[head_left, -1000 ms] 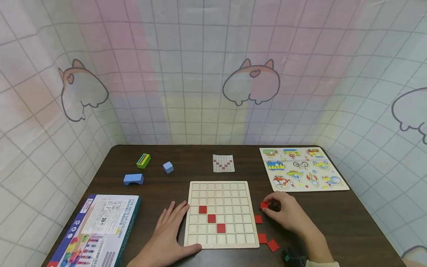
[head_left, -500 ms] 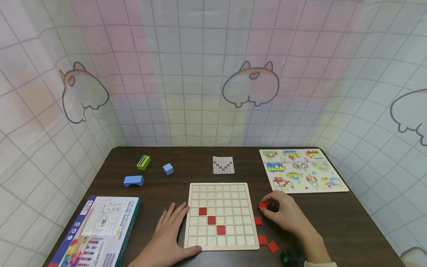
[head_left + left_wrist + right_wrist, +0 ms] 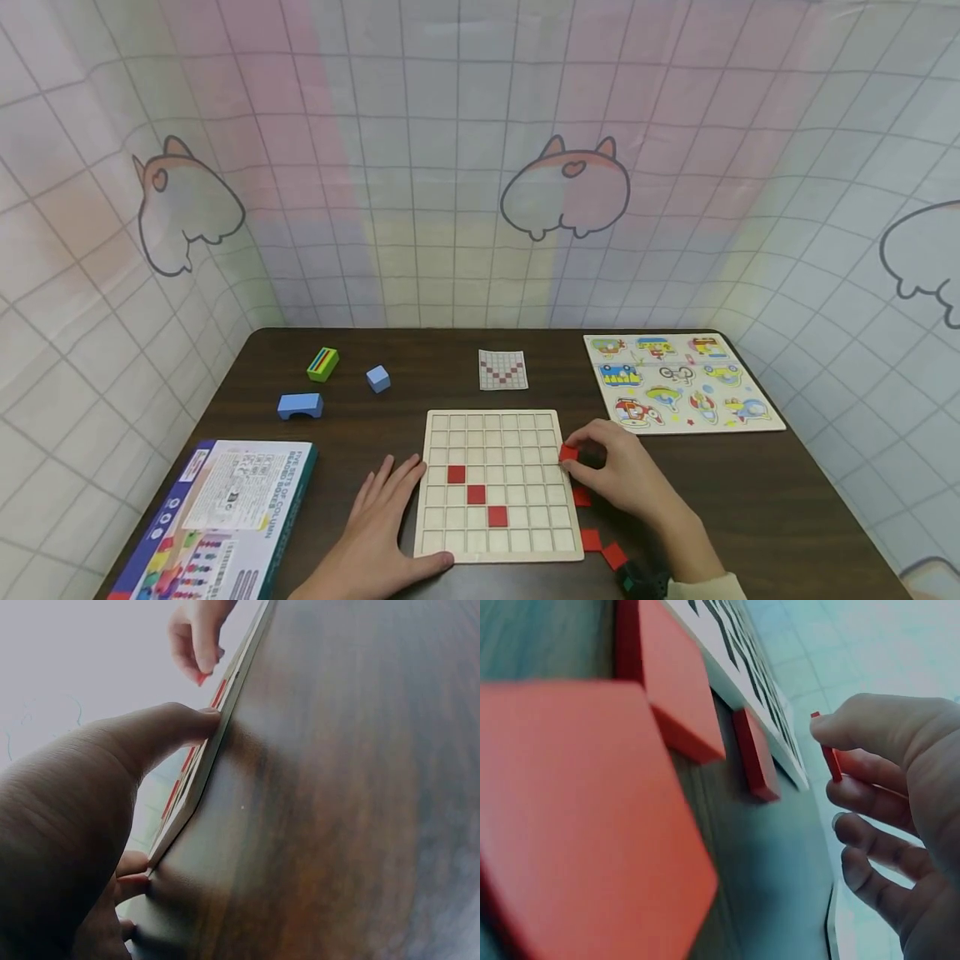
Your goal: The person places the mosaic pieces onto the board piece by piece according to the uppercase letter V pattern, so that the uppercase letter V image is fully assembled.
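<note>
Red tile (image 3: pixel 568 452) in right hand (image 3: pixel 628 473), left hand (image 3: pixel 378 529) against gridded board (image 3: pixel 493 437).

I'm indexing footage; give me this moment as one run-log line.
left hand: touches grid board | right hand: pinches red tile | on-board red tiles: three, diagonal | loose red tiles: three, beside board

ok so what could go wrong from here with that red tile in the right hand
The red tile could slip, since the right hand only pinches it. The loose red tiles might get nudged: they lie by the right edge of the grid board, the nearest one close to the dark wrist device. The tile could also end up in a wrong cell, as the bare cells look alike and the pattern card lies apart, beyond the board.
</note>
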A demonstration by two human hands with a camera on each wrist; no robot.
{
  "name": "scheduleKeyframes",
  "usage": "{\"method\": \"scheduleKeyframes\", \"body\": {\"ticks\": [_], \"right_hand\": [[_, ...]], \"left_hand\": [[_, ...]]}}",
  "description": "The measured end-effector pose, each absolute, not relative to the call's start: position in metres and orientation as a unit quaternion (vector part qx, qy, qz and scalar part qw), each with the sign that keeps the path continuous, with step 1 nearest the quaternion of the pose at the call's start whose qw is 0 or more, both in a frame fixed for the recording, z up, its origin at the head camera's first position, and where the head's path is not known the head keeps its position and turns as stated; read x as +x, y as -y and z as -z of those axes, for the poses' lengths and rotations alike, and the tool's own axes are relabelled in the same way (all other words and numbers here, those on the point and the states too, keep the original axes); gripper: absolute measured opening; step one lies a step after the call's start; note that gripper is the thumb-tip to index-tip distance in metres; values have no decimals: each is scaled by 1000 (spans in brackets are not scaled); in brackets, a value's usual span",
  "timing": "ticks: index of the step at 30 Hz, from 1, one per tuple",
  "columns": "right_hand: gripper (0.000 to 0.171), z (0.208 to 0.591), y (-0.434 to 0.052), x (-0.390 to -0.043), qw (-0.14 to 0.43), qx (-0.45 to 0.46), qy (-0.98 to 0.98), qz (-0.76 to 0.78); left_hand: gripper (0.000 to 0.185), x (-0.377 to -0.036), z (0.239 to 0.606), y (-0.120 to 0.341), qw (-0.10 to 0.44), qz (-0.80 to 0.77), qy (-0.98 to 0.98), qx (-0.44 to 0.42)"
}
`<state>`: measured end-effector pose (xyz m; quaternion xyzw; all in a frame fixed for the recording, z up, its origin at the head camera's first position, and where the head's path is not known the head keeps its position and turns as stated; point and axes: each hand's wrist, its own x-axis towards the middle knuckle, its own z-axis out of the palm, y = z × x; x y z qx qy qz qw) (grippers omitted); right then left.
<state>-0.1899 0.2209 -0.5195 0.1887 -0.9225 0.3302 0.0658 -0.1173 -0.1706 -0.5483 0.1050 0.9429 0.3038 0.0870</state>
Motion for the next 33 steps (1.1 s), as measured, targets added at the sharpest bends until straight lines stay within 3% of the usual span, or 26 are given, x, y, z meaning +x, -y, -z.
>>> {"method": "scheduleKeyframes", "body": {"ticks": [33], "right_hand": [[19,511,-148,-205,33,222,908,-355]], "left_hand": [[133,-118,545,170,98,-309,-941,95]]}}
